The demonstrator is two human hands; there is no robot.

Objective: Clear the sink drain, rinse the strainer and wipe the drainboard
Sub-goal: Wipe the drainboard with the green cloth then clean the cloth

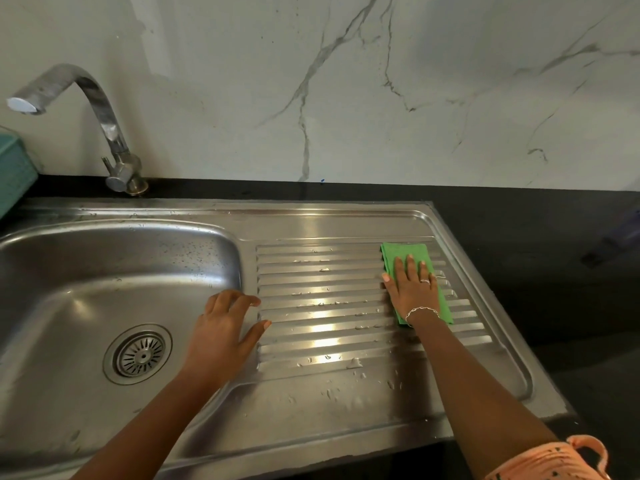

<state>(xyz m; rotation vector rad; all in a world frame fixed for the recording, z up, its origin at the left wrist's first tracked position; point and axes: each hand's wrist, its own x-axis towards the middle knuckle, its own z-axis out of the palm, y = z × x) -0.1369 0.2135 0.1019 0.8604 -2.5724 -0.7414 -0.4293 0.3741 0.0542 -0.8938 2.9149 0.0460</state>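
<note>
Right fingers [411, 268] pressing green cloth [405, 252], drainboard [318, 299] (wet), strainer [142, 355], faucet [104, 116]

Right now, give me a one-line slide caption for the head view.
Right hand presses a green cloth on the wet drainboard; left hand rests at the sink rim.

This looks like a home kitchen. A stainless-steel sink [121, 258] with a ribbed drainboard [322, 296] on its right is set into a black countertop [536, 230]. A curved chrome tap [110, 129] stands at the far left, and a white marble-veined wall [346, 98] rises behind.
</note>
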